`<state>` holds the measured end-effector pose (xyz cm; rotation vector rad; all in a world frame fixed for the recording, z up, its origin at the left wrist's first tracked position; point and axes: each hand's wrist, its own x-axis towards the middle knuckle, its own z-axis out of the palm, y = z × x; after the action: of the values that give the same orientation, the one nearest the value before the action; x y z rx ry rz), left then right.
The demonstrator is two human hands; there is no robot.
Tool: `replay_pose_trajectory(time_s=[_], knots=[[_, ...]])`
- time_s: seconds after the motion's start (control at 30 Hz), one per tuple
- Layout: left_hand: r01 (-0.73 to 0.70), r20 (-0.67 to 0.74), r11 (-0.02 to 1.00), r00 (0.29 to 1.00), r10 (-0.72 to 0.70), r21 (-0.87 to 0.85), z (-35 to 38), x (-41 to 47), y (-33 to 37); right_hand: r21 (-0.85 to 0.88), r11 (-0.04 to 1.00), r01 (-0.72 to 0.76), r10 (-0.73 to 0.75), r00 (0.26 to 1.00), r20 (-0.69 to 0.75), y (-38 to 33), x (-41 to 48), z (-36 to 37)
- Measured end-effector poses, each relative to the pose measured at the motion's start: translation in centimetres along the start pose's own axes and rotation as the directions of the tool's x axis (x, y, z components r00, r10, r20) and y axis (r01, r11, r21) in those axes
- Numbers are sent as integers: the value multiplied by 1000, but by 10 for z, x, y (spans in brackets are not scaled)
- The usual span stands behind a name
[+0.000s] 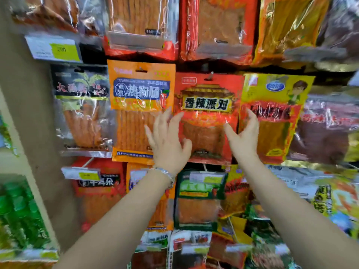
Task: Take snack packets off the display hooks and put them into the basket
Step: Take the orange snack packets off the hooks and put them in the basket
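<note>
A red snack packet [208, 105] with black characters on a yellow band hangs from a display hook [209, 76] in the middle row. My left hand [169, 140] is raised at its left edge with fingers spread and nothing in it. My right hand [243, 134] is raised at its right edge, fingers loosely bent, thumb pointing toward the packet; it holds nothing. An orange packet [139, 105] hangs to the left and a yellow packet [272, 113] to the right. No basket is in view.
Packets fill the rows above and below, including a dark green packet [198, 197] under the red one. A black packet [81, 109] hangs at the left. Price tags [53, 48] stick out from hooks. A beige post [23, 121] bounds the left; green packets [17, 216] lie beyond it.
</note>
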<state>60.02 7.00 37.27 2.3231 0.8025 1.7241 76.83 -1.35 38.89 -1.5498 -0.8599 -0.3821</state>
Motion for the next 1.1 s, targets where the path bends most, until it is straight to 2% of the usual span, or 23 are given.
replay_pose_trajectory(time_s=[0.1, 0.23, 0.3, 0.43, 0.57, 0.8, 1.1], knots=[[134, 8, 991, 991, -134, 14, 10, -4, -1, 78, 986, -148, 135, 979, 151, 15, 23, -1], [144, -20, 989, 990, -143, 41, 12, -12, 1, 160, 952, -261, 219, 946, 239, 18, 40, 7], [175, -41, 983, 984, -173, 53, 13, -15, 2, 235, 925, -298, 232, 934, 270, 19, 44, 9], [227, -32, 971, 974, -225, 80, 16, -18, 5, 262, 910, -320, 228, 917, 329, 19, 46, 10], [241, -16, 966, 970, -241, 96, 17, -15, 5, 294, 870, -396, 236, 858, 455, 17, 47, 11], [286, -23, 953, 958, -285, 95, 16, -13, 2, 303, 890, -342, 164, 858, 486, 13, 50, 4], [315, -60, 949, 948, -313, 27, 18, -8, 2, 339, 875, -345, 123, 837, 534, 10, 59, -25]])
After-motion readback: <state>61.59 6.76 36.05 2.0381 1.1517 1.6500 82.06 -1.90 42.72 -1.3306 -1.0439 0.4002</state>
